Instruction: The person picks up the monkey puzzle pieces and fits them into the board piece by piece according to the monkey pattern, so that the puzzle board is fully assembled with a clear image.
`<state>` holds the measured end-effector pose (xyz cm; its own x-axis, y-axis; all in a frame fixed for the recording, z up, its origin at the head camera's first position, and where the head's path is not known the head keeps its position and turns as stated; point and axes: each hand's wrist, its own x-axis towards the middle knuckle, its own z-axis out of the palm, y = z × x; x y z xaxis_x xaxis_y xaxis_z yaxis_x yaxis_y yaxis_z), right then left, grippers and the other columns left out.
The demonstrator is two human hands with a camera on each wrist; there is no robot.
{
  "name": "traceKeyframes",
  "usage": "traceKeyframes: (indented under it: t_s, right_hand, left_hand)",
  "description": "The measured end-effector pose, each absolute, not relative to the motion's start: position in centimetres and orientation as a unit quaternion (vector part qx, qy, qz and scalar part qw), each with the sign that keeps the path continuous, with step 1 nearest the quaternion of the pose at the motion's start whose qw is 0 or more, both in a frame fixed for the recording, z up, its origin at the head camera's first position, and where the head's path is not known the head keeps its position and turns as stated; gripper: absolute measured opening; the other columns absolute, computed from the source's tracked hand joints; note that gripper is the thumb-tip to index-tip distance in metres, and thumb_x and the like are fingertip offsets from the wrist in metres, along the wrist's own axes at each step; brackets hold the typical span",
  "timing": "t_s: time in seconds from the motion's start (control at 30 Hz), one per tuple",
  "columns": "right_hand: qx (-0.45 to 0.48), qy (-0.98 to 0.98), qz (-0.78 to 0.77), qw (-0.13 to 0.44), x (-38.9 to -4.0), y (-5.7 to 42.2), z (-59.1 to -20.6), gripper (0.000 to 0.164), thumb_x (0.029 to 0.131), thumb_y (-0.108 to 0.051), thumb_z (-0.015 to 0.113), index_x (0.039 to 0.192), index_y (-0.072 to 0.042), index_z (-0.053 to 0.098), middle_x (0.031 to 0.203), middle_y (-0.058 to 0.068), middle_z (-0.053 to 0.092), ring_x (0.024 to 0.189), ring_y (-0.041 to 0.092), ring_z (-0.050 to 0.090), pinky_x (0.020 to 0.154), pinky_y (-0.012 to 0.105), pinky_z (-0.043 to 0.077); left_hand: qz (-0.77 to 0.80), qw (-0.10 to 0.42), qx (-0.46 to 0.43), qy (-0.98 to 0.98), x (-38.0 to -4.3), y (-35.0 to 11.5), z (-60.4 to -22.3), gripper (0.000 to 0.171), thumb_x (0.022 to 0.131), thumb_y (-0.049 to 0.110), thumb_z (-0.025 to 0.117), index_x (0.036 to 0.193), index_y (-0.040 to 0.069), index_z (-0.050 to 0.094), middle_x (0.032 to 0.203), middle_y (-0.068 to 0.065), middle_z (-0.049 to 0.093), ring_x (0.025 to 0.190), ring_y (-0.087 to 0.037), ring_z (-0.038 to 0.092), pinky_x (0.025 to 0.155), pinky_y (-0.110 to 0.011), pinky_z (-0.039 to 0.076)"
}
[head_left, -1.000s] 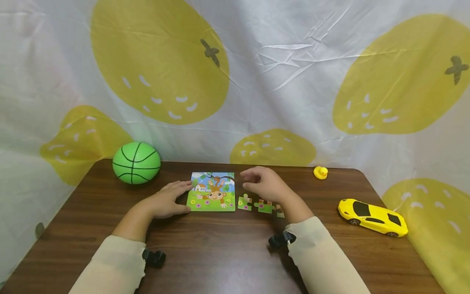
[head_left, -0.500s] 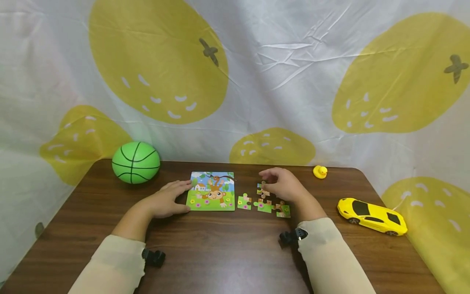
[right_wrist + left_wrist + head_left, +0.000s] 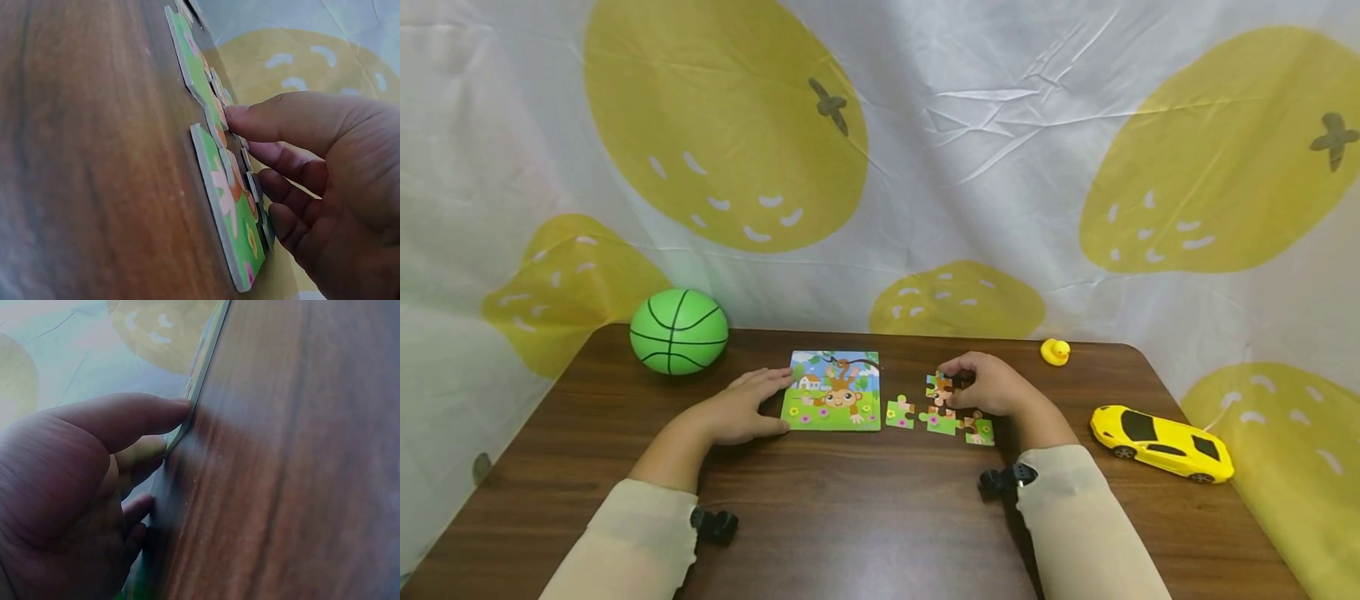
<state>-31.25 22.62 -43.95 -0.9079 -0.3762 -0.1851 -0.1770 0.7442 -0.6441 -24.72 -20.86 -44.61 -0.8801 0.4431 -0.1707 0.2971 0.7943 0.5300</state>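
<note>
A square monkey picture puzzle (image 3: 831,392) lies on the table. My left hand (image 3: 741,408) rests along its left side, thumb at the near left corner and fingertips at the edge; in the left wrist view the thumb (image 3: 144,415) touches the thin board edge. Right of the picture lie several loose puzzle pieces. My right hand (image 3: 992,385) pinches a monkey-face puzzle piece (image 3: 937,387) between thumb and fingers, low over the table. Close below it are a green flowered piece (image 3: 940,422) and a corner piece (image 3: 980,430). Another piece (image 3: 900,412) lies beside the picture.
A green ball (image 3: 679,332) stands at the table's far left corner. A small yellow duck (image 3: 1056,352) sits at the back right, and a yellow toy car (image 3: 1161,443) near the right edge. A lemon-printed cloth (image 3: 895,167) hangs behind the table (image 3: 850,517).
My right hand has moved right and slightly nearer, from above the picture's right edge to the loose pieces; the monkey-face piece has come into view under its fingers. My left hand stays put.
</note>
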Motion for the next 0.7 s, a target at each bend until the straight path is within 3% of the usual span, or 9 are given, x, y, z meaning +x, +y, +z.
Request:
traceKeyframes:
  t_s: [0.3,0.7]
  right_hand:
    - [-0.141,0.928,-0.310,0.152,-31.13,22.21,-43.93,0.048,0.092,-0.021,0.085,0.138,-0.015,0.071,0.127,0.008,0.071,0.104,0.022,0.067,0.085,0.036,0.060]
    - [-0.145,0.936,-0.287,0.142,-31.40,21.99,-43.83,0.053,0.093,-0.019,0.083,0.143,-0.013,0.068,0.128,0.009,0.069,0.114,0.024,0.064,0.093,0.042,0.057]
  left_hand:
    - [0.251,0.142,0.199,0.937,-24.68,-20.83,-44.59,0.082,0.098,0.042,0.073,0.165,0.007,0.041,0.177,-0.013,0.032,0.165,-0.050,0.017,0.131,-0.071,0.018]
    - [0.245,0.142,0.200,0.938,-24.89,-20.82,-44.77,0.082,0.098,0.043,0.073,0.165,0.008,0.041,0.177,-0.012,0.032,0.165,-0.048,0.018,0.132,-0.070,0.018]
